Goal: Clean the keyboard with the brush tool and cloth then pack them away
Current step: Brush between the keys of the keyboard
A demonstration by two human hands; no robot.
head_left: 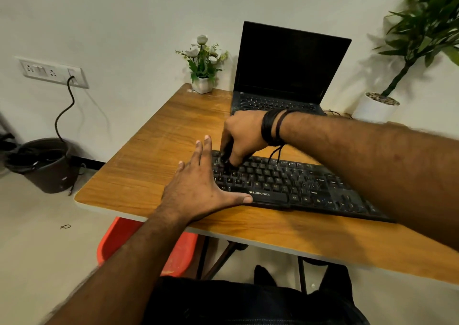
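A black keyboard point(293, 183) lies at an angle on the wooden table point(154, 165). My left hand point(198, 183) lies flat with straight fingers against the keyboard's left end, its thumb along the front edge. My right hand point(242, 135) reaches over the upper left keys and grips a small dark brush tool point(227, 154) pointing down onto the keys. Most of the tool is hidden inside the fist. No cloth shows in this view.
A black laptop point(285, 76) stands open at the back of the table, beside a small white flower pot point(202, 83). A large potted plant point(377, 108) is at the right. On the floor stand a dark bin point(47, 168) and a red chair point(178, 252).
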